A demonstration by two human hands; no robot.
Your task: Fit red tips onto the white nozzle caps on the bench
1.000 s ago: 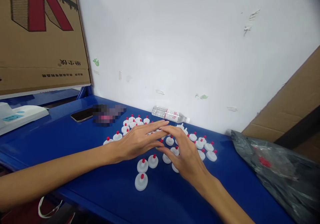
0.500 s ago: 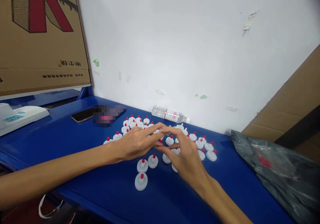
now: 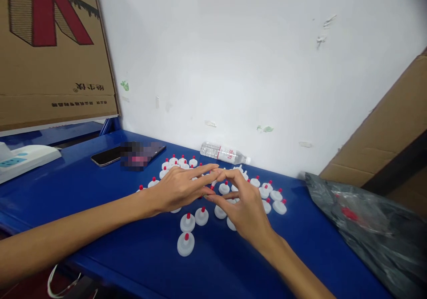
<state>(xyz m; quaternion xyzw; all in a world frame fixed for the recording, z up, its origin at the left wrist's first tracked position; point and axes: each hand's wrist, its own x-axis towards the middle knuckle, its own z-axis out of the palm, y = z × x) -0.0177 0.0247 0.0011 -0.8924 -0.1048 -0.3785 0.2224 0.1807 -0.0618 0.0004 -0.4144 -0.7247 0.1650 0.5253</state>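
Note:
My left hand [image 3: 180, 187] and my right hand [image 3: 246, 203] meet above the blue table, fingertips touching. Between them, mostly hidden by the fingers, is a white nozzle cap [image 3: 213, 184] with a red tip. Both hands have their fingers closed around it. Many like it, round white discs with a red-tipped spout, stand upright on the table on both sides of my hands. Closest to me is one white nozzle cap [image 3: 185, 245], with two more just behind it. A few pieces at the back, near the bottle, show white spouts without red.
A clear plastic bottle [image 3: 225, 152] lies against the wall. To the left are a phone [image 3: 106, 156], a blurred-out item [image 3: 140, 156] and a white power strip [image 3: 33, 159]. A dark plastic bag [image 3: 363, 228] with red pieces lies right. Cardboard [image 3: 60, 67] stands at the back left.
The view has shifted slightly, so the table things sit a little further left. My hands stay together, with the fingers only slightly moved around the nozzle cap.

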